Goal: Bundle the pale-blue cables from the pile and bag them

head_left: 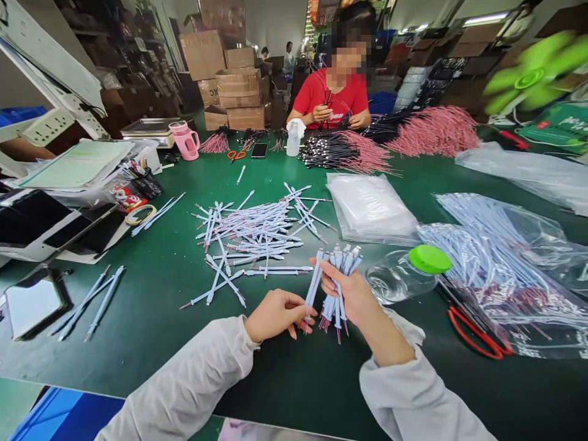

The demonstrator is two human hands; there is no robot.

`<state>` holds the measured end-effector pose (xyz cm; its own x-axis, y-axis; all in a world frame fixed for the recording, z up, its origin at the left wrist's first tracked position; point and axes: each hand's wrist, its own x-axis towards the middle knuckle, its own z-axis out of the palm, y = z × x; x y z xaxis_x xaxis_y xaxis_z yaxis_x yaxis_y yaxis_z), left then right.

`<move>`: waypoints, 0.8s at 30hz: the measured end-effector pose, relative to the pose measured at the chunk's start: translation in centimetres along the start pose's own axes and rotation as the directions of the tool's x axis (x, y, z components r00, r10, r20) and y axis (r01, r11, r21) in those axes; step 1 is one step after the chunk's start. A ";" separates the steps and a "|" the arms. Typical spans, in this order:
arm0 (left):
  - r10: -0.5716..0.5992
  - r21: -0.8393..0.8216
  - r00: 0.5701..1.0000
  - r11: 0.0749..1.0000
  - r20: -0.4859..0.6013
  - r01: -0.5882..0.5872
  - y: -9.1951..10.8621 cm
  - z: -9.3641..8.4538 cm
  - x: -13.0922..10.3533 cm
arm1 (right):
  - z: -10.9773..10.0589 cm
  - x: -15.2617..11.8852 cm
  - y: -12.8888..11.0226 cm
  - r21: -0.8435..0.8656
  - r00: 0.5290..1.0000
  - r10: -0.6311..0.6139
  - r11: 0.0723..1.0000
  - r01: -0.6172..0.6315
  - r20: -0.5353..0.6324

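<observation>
My right hand (351, 291) is closed around a bundle of light-blue sleeved cables (339, 300), their pale connector ends up and thin reddish wire ends down. Just left of that bundle, a couple of similar cables (314, 282) stand upright between the two hands. The thumb and fingers of my left hand (283, 315) pinch their lower ends, while right-hand fingertips touch them near the top. Beyond my hands, a loose pile of the same cables (257, 226) lies criss-crossed on the green table (160, 306).
Clear plastic bags (372, 205) lie behind my right hand. A green-lidded jar (429, 260), red-handled scissors (478, 334) and bagged cables (487, 263) are to the right. A phone (37, 303) lies left. Across the table, a person in red (333, 101) handles black cables.
</observation>
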<state>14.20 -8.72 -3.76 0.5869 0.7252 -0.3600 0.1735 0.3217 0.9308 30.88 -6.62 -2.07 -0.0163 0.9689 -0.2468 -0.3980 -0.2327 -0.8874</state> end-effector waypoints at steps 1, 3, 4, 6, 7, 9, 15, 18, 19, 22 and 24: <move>0.004 0.004 1.000 1.000 0.002 -0.004 0.1 0.0 0.0 | 0.0 0.0 0.0 0.011 1.000 -0.017 1.000 0.017 -0.018; 0.006 -0.008 1.000 1.000 0.018 -0.006 0.2 -0.1 0.0 | -0.1 0.0 0.0 0.057 0.999 -0.026 0.998 0.027 -0.021; 0.000 -0.028 0.999 1.000 0.047 0.002 0.3 -0.2 0.0 | -0.2 0.0 0.0 0.092 1.000 -0.013 0.996 0.013 -0.008; -0.023 -0.089 0.990 0.995 0.141 0.036 0.5 -0.4 0.0 | -0.3 0.0 -0.1 0.159 0.998 0.041 0.986 -0.048 0.043; -0.031 -0.117 0.981 0.992 0.191 0.054 0.5 -0.5 0.0 | -0.4 -0.1 -0.2 0.180 0.995 0.071 0.980 -0.084 0.074; -0.032 -0.149 0.964 0.986 0.263 0.073 0.6 -0.7 -0.1 | -0.5 -0.1 -0.3 0.188 0.988 0.105 0.974 -0.124 0.110; -0.012 -0.083 0.961 0.996 0.277 0.036 0.4 -0.7 -0.2 | -0.4 -0.3 -0.3 0.088 0.999 0.048 0.995 -0.048 0.009; 0.023 0.041 0.978 0.999 0.206 -0.032 0.3 -0.5 -0.2 | 0.0 -0.5 -0.3 0.008 0.992 -0.054 0.998 0.055 -0.111; 0.027 0.077 0.981 0.996 0.191 -0.042 0.3 -0.4 -0.2 | 0.1 -0.6 -0.4 -0.021 0.987 -0.081 0.997 0.079 -0.139; 0.005 0.153 0.987 0.988 0.163 -0.030 0.5 -0.5 -0.5 | 0.0 -0.6 -0.6 -0.095 0.979 -0.110 0.991 0.095 -0.169; -0.018 0.185 0.990 0.983 0.142 -0.008 0.8 -0.8 -0.9 | -0.2 -0.6 -0.7 -0.133 0.980 -0.103 0.988 0.081 -0.170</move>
<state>13.14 -8.62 -2.72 0.6901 0.6253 -0.3644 0.3121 0.1972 0.9294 31.37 -7.09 -1.42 0.1813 0.9593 -0.2165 -0.2727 -0.1624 -0.9483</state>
